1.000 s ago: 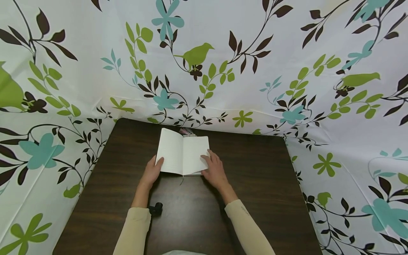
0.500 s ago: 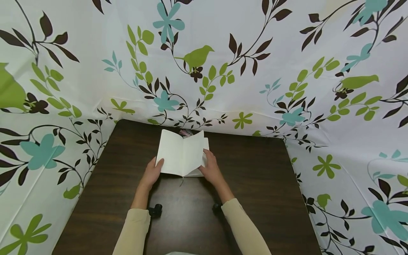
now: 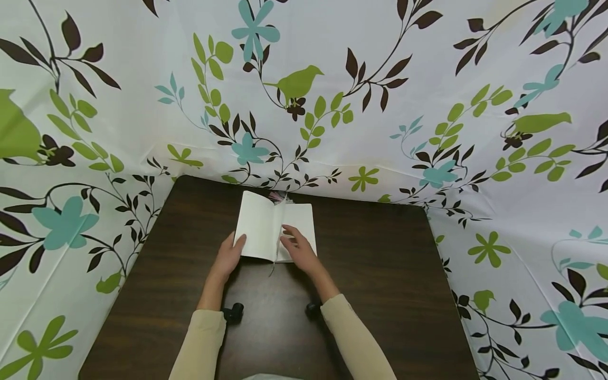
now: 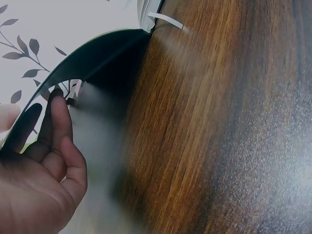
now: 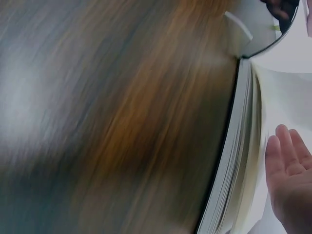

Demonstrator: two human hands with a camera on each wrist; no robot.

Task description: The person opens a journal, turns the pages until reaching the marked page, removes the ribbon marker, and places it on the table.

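Observation:
An open notebook point(image 3: 256, 224) with blank-looking pages lies near the far side of the table. My left hand point(image 3: 226, 259) grips its left edge, thumb on the page and the other fingers behind the dark cover point(image 4: 107, 51), which is lifted off the table in the left wrist view. One leaf point(image 3: 279, 224) stands nearly upright by the spine. Beside that leaf is my right hand point(image 3: 303, 254), above the right-hand page, with its fingers point(image 5: 287, 151) extended. A thin ribbon bookmark point(image 4: 167, 19) hangs out at the bottom of the spine.
The notebook rests on a dark wood-grain table point(image 3: 380, 274). Behind its top edge, a small pinkish, partly hidden item point(image 3: 280, 197) lies by the patterned cloth point(image 3: 366, 132) that hangs around the table. A dark wrist camera point(image 3: 234, 313) sits at the left wrist.
My right hand has moved left from the right page's edge, carrying a leaf over toward the spine and uncovering the page beneath. The left hand has kept its hold.

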